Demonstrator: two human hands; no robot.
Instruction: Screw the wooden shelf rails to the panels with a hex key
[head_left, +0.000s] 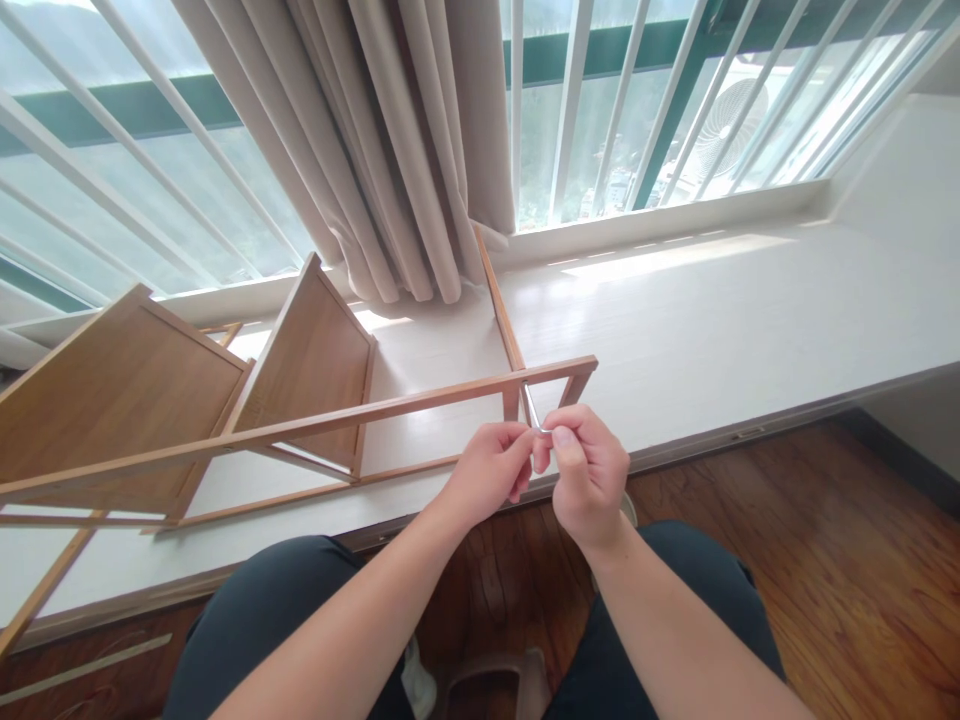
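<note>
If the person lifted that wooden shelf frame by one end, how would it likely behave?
The wooden shelf frame looks light: thin slats and panels. Being long with slender rails, it would probably flex or wobble. Lying on its side on the white ledge, it likely slides easily.

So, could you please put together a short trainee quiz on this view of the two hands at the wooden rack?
1. True or false: both hands meet on the small metal tool at the corner of the wooden rack.
2. What does the rack lie on? A) the white window ledge B) the wooden floor C) the person's lap
3. Fill in: behind the rack hangs a beige ____.

Key
1. True: the left hand and right hand pinch it together.
2. A.
3. Curtain.
</note>
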